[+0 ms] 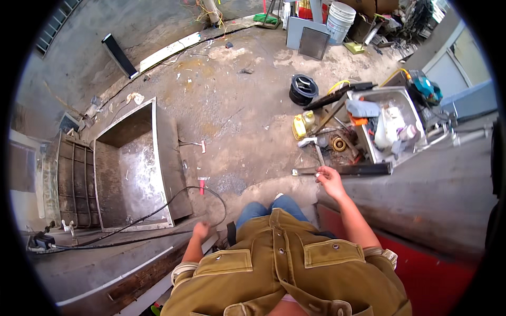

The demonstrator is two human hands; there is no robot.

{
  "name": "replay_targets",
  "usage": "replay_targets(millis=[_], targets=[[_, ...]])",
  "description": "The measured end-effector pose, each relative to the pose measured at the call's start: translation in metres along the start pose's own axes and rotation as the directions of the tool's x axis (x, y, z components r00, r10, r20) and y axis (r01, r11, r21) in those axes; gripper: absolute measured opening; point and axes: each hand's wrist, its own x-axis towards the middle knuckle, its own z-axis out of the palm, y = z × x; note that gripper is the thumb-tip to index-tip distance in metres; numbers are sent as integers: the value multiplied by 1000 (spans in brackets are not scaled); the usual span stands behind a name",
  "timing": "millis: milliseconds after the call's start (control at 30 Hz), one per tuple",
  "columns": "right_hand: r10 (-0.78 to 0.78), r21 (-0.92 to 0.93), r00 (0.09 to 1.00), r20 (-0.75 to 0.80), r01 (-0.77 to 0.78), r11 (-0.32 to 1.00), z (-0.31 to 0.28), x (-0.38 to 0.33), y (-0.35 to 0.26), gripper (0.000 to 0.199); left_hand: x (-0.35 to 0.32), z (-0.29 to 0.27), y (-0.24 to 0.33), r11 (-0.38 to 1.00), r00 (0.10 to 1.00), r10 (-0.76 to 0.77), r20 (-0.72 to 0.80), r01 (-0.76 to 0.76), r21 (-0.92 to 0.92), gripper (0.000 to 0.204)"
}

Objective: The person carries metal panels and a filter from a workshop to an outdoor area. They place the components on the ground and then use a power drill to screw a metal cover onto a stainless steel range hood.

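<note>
My right hand is closed around the lower end of a scraper-like tool with a pale handle and a wide, light head. It is held beside a dark bar, in front of the cluttered metal basin. My left hand hangs low at my left side with its fingers curled. A black hose loops right past that hand; whether the fingers grip it, I cannot tell. Left of me, a large open metal tub shows a wet, shiny inner wall. A red-handled scraper lies on the floor between the tub and my legs.
A steel basin at the right holds bottles and cloths. Near it are a yellow jug, a black round container and a teal machine. Another T-shaped tool lies by the tub. White buckets stand at the back.
</note>
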Motion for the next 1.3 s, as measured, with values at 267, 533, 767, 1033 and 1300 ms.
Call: replay_targets(millis=[267,533,767,1033,1300], targets=[[-61,-111,998,34,65,992,-33,163,-104,19,118,-23,90,870,994,-103,36,108,-481,20],[-79,-147,983,-167,55,988,-39,384,-142,18,350,-160,286,843,976,208,-64,-212,-495,23],[235,-141,764,-601,-391,909,-120,481,-94,10,522,-366,448,924,950,271,-157,-302,-234,29],[136,-296,654,-744,-505,811,-263,646,-26,11,679,-417,688,799,859,474,-194,-512,-316,25],[-56,-485,841,-538,-255,836,-226,964,-301,24,763,-460,808,900,952,300,-69,-306,-310,25]])
